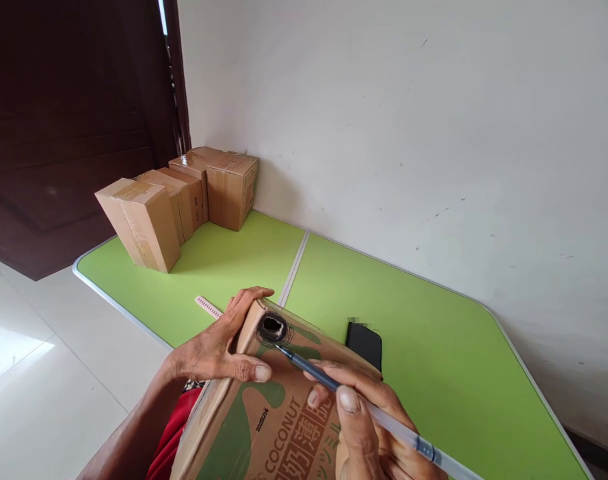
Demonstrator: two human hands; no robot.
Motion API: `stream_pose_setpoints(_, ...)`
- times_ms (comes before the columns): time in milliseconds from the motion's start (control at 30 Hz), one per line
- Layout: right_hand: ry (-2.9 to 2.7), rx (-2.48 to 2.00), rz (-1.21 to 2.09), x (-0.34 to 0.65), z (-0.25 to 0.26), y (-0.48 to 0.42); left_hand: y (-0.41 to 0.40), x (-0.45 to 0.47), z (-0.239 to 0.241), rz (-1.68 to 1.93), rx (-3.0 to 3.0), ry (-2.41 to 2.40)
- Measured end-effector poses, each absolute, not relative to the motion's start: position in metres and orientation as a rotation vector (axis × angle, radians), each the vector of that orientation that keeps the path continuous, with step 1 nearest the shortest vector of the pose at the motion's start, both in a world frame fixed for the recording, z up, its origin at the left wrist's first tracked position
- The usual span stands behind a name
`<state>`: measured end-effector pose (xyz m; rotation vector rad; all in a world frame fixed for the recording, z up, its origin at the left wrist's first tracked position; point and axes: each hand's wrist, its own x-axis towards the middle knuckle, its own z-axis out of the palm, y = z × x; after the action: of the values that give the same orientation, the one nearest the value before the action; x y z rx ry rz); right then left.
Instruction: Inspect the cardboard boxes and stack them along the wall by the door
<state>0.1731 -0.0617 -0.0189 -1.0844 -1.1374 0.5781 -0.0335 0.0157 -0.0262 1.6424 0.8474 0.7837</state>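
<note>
A brown cardboard box [249, 407] printed with green shapes and the word COCONUT leans toward me at the table's near edge. My left hand [224, 347] grips its upper left edge, with the thumb on the printed face and the fingers over the far side. Near the top corner is a torn-edged hole [273, 325] ringed by black ink scribbles. A pen [324, 379] with a dark grip and clear barrel is held in my right hand [364, 413], its tip touching or just over the ink below the hole.
Several closed cardboard boxes [149, 223] stand at the back left of the green folding table [409, 287]. A black flat object [365, 343] lies right of the held box, and a pale perforated strip [208, 307] at its left. A white wall [384, 120] rises behind.
</note>
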Motion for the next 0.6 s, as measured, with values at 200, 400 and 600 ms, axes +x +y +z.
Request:
stream_pose_setpoints(200, -1.051, -1.078, 0.55, 0.184, -0.024, -0.055, 0.014, -0.037, -0.031, 0.78, 1.64, 0.855)
stream_pose_setpoints(400, -1.07, -1.016, 0.612, 0.206, 0.001, -0.009, 0.007, -0.055, -0.047, 0.743, 1.59, 0.925)
stream_pose_setpoints(600, -1.309, -1.788, 0.554, 0.268, -0.029, 0.067, 0.0, -0.066, -0.055, 0.802, 1.456, 1.105)
